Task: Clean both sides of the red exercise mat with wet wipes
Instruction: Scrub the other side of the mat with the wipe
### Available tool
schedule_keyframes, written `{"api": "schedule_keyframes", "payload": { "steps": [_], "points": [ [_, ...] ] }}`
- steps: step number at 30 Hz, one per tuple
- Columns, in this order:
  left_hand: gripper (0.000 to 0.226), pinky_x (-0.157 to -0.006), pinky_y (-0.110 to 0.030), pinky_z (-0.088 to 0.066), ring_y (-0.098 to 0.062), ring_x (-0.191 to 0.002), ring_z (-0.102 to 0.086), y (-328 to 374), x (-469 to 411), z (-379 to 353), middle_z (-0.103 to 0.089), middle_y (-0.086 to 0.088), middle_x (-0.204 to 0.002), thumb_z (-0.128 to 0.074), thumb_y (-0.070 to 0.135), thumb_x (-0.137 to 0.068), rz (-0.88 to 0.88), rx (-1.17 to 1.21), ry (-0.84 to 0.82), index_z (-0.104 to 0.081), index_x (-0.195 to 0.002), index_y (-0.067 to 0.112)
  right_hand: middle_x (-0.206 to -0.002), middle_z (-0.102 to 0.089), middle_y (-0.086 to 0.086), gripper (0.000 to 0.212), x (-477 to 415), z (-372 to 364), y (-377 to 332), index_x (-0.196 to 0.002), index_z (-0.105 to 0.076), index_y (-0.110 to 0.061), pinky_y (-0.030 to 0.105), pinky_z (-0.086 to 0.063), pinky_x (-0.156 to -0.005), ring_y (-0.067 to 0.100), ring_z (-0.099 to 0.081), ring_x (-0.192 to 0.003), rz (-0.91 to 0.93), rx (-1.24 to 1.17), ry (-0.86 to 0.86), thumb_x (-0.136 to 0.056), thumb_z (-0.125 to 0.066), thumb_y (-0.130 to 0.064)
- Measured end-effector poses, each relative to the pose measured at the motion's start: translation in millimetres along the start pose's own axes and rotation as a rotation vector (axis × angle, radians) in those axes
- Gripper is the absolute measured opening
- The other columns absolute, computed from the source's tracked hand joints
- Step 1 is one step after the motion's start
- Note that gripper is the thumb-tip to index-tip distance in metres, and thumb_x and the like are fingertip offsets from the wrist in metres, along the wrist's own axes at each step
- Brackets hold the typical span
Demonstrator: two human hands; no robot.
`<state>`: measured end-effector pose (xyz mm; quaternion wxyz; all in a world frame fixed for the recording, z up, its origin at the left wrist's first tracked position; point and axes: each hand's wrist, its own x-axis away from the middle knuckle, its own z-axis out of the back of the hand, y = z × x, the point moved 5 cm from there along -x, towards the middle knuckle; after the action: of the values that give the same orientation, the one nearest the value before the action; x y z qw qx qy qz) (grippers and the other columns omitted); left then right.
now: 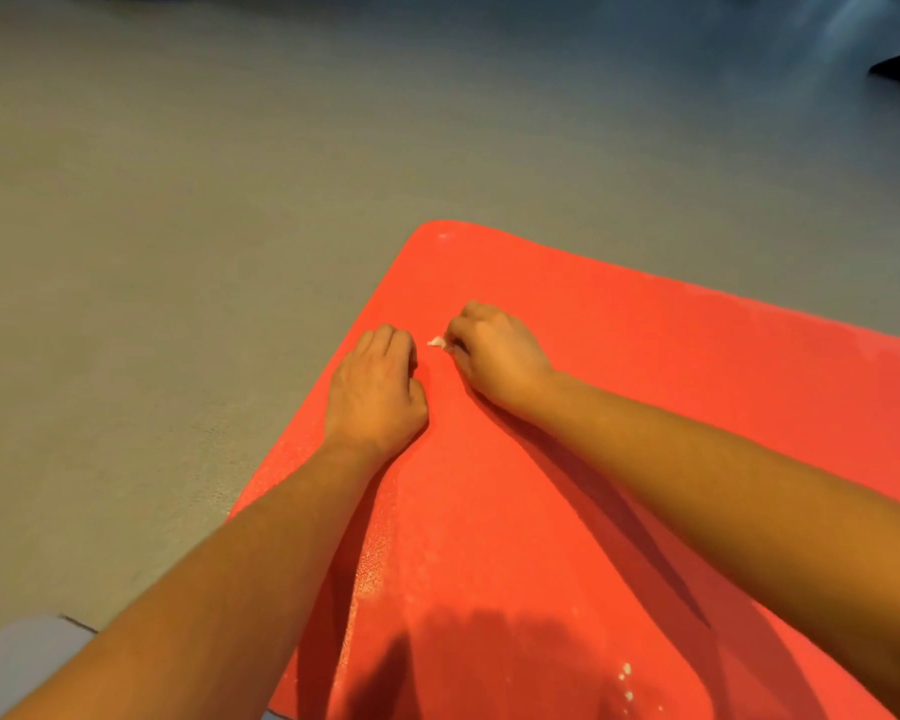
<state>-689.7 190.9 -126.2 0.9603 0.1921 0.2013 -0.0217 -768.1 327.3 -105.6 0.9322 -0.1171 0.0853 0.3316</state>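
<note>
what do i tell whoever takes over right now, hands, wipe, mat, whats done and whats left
Left hand: fingers curled, nothing seen in it, resting on the red exercise mat near its left edge.
Right hand: pinches a wet wipe, only a white tip showing, down at the mat just right of the left hand.
The mat lies flat on the grey floor, one face up.
Done: cannot tell how much is wiped; white specks lie near the near edge.
To do: probably finish this face, then flip the mat and wipe the other.
</note>
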Motion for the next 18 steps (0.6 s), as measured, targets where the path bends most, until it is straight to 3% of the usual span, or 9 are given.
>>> {"api": "schedule_keyframes", "payload": {
  "steps": [3,6,12,18],
  "points": [
    [0.020,-0.075,-0.047,-0.045,-0.028,-0.088,-0.051,-0.5,0.0,-1.2,-0.052,-0.003,-0.092,-0.053,0.009,-0.070,-0.002,0.014,0.009,-0.050,-0.089,0.016,-0.091,-0.061,0.013,0.012,-19.9,-3.9,18.0,-0.089,-0.070,-0.010,0.044,-0.049,-0.069,0.037,-0.061,-0.087,-0.155,0.027,0.023,-0.087,-0.060,-0.015],
    [0.018,-0.075,-0.047,-0.046,-0.029,-0.088,-0.052,-3.3,0.2,-0.3,-0.053,-0.004,-0.094,-0.055,0.010,-0.071,0.021,0.003,0.023,-0.054,-0.088,0.015,-0.088,-0.061,0.014,0.010,-12.0,-8.2,4.9,-0.086,-0.069,-0.008,0.043,-0.048,-0.069,0.038,-0.061,-0.084,-0.188,0.006,0.037,-0.082,-0.060,-0.010],
    [0.022,-0.073,-0.044,-0.046,-0.029,-0.086,-0.057,-7.2,0.5,4.3,-0.059,-0.003,-0.093,-0.044,0.021,-0.074,0.071,0.053,-0.033,-0.060,-0.089,0.018,-0.086,-0.060,0.011,0.008,43.0,1.0,-57.0,-0.087,-0.066,-0.013,0.042,-0.047,-0.071,0.033,-0.060,-0.082,-0.064,-0.150,0.043,-0.084,-0.059,-0.012],
    [0.028,-0.082,-0.040,-0.051,-0.024,-0.104,-0.061,-15.5,10.9,12.2,-0.065,0.004,-0.110,-0.050,0.018,-0.085,0.033,0.067,-0.122,-0.068,-0.106,0.022,-0.086,-0.058,0.010,0.008,60.2,-0.3,-61.4,-0.088,-0.066,-0.011,0.042,-0.046,-0.070,0.032,-0.058,-0.083,0.069,-0.095,0.002,-0.090,-0.061,-0.017]
  ]
}}
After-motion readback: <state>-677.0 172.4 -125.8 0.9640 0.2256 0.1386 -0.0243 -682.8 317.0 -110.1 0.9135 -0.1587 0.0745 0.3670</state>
